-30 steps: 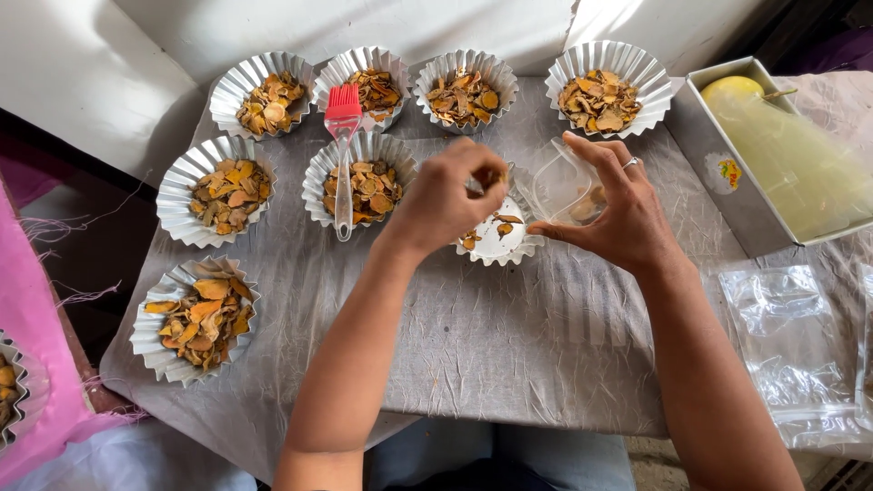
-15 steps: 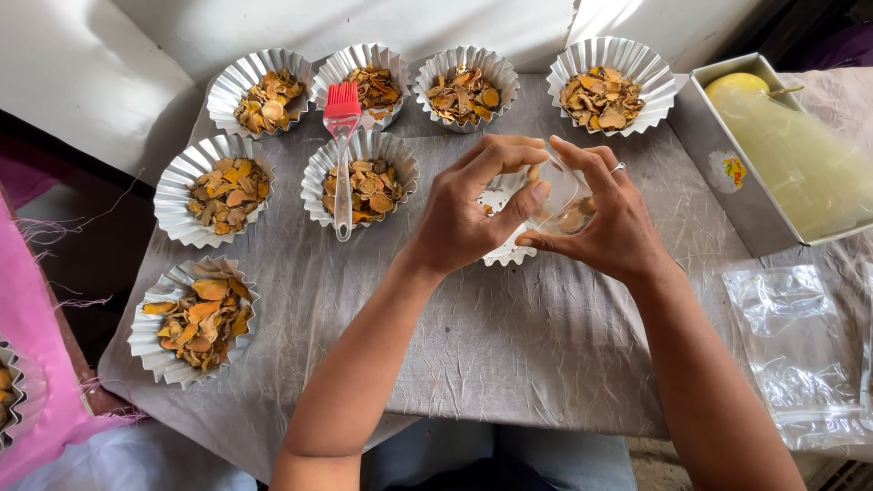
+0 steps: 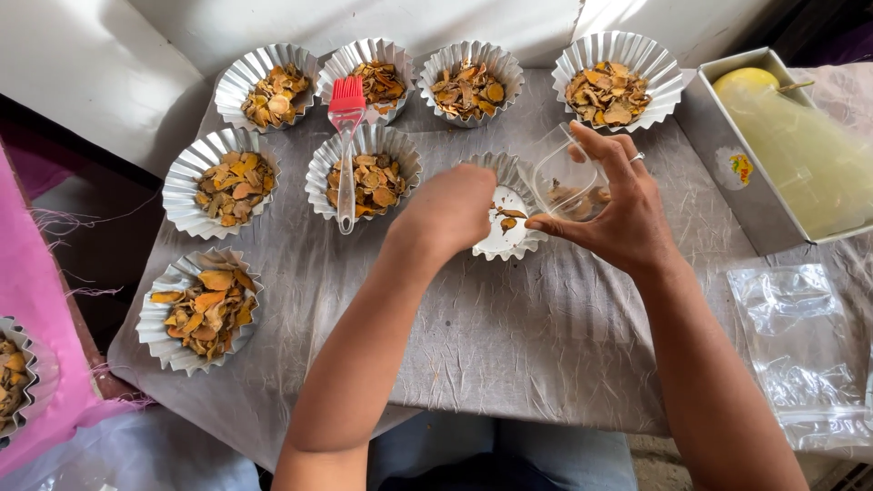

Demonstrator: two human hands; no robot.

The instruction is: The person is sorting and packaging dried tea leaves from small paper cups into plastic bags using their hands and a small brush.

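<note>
My right hand (image 3: 620, 212) grips a small clear plastic cup (image 3: 566, 177), tilted, with a few orange-brown dried slices in it. It hovers over the right edge of a fluted foil cup (image 3: 503, 244) that holds only a few slices on its white bottom. My left hand (image 3: 448, 214) is closed in a loose fist over the left side of that foil cup; whether it pinches any slices is hidden. Both forearms reach in from the bottom of the view.
Several fluted foil cups full of dried slices stand on the grey cloth-covered table (image 3: 509, 336), such as one at front left (image 3: 200, 307). A red silicone brush (image 3: 346, 136) lies across one cup. A white tray (image 3: 782, 155) of yellow liquid sits right, clear plastic bags (image 3: 800, 355) below it.
My left hand has come away from the clear cup and dropped down over the near-empty foil cup. My right hand keeps the cup, now tilted over that foil cup.
</note>
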